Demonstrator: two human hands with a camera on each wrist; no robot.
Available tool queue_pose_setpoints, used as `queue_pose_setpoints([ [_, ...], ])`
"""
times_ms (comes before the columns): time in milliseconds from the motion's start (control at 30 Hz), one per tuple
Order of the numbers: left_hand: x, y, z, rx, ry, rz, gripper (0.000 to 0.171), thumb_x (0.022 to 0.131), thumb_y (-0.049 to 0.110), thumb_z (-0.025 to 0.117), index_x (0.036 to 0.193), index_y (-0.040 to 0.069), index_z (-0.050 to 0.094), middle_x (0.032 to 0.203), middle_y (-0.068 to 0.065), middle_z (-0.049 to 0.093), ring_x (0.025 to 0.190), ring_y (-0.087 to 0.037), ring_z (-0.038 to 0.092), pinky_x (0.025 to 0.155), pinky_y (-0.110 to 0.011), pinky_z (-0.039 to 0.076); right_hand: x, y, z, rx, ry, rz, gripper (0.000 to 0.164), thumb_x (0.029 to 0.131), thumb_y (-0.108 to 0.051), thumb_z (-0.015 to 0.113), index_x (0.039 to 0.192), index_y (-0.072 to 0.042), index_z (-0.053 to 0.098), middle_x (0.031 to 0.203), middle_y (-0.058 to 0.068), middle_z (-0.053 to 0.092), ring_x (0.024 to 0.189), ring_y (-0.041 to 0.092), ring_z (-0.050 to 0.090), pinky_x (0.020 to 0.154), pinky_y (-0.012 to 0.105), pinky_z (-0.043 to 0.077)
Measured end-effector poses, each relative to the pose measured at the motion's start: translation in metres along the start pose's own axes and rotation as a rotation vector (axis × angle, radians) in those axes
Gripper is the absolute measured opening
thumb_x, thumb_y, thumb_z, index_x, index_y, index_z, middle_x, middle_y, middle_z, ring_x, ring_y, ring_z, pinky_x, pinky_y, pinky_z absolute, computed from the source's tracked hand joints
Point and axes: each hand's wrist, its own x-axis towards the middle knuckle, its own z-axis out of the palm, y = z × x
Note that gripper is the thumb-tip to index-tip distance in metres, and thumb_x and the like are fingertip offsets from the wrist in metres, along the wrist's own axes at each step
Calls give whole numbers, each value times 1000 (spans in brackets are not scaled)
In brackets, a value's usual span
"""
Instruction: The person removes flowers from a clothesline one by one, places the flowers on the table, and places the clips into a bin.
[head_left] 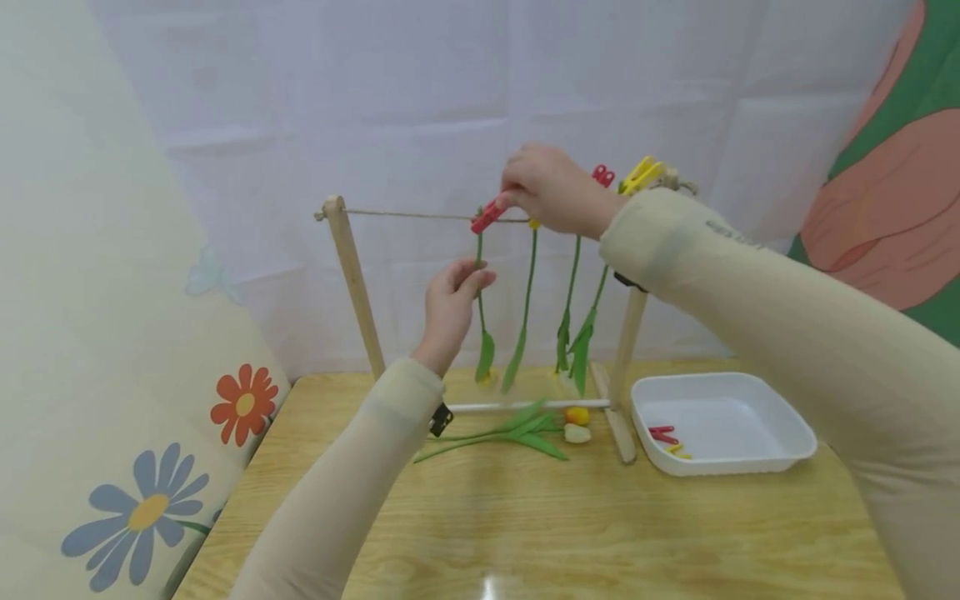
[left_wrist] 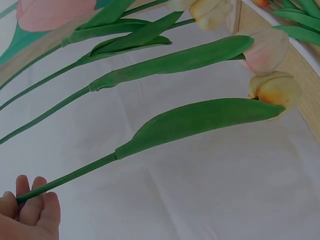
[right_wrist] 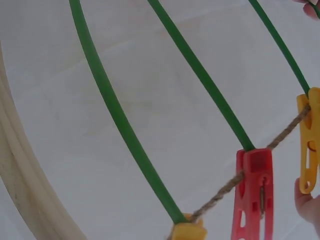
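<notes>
My left hand (head_left: pixel 447 308) pinches the green stem of an artificial tulip (left_wrist: pixel 200 122), whose pale yellow bloom points down. Above it, my right hand (head_left: pixel 555 190) pinches a red clothespin (head_left: pixel 487 217) at the twine (head_left: pixel 408 215), right at the top of that stem. Further right along the twine, other tulips (head_left: pixel 516 358) hang head down from clothespins. The right wrist view shows a red clothespin (right_wrist: pixel 255 195) and a yellow clothespin (right_wrist: pixel 310 140) clamped over the twine and stems, with part of my right hand at the right edge.
A wooden post (head_left: pixel 352 283) carries the twine's left end. Two tulips (head_left: pixel 517 433) lie on the table (head_left: pixel 480 517) before the frame's white bar (head_left: pixel 525 406). To the right stands a white tray (head_left: pixel 735 417) holding a red clothespin (head_left: pixel 663 434) and a yellow one. White cloth hangs behind.
</notes>
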Motion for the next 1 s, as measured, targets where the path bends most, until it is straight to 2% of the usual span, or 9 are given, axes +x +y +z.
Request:
queue_pose_setpoints([
  [233,-6,0,-4,18,8,4,18,96,-1,55,111,-8,62,105,-22,67,101,-27,65,92,-28,52,1,2,2,97,48,95,18,97,-7,60,93,9,66,90,22,63,88,35,52,80,44,45],
  [467,-10,-3,-6,2,-5,-29,17,96,-1,54,111,-8,61,105,-21,66,101,-27,64,93,-28,52,0,1,-4,103,143,119,19,97,-7,60,93,11,66,89,24,63,85,36,53,79,45,45],
  [533,-11,-3,-6,0,-9,-38,18,96,-1,54,112,-7,61,106,-21,66,102,-27,64,94,-28,52,-2,0,-5,73,150,94,19,96,-8,61,93,11,66,89,24,63,85,36,52,79,45,44],
  [667,-14,-4,-7,15,-9,-46,18,96,0,56,112,-6,61,107,-20,67,102,-27,65,94,-30,51,-10,0,-4,-87,153,-25,22,92,-11,68,95,10,66,89,22,62,84,36,51,79,47,43],
  [767,-16,-6,-9,37,-9,-39,17,94,0,58,111,-5,62,106,-19,69,103,-30,64,96,-32,50,-19,-1,-2,-182,147,-65,27,89,-15,71,98,10,65,93,21,61,88,37,50,81,49,42],
  [867,-18,-9,-13,52,-12,-26,15,93,-1,59,108,-5,63,105,-20,69,102,-32,65,98,-34,49,-30,0,0,-193,161,-58,31,88,-19,73,100,9,64,94,20,61,88,36,48,82,49,40],
  [1000,-25,-13,-20,77,-28,-39,17,94,0,59,110,-6,62,107,-20,69,99,-32,67,102,-37,47,-46,4,6,-159,228,-112,33,82,-19,78,96,8,65,89,19,61,81,35,46,76,49,38],
])
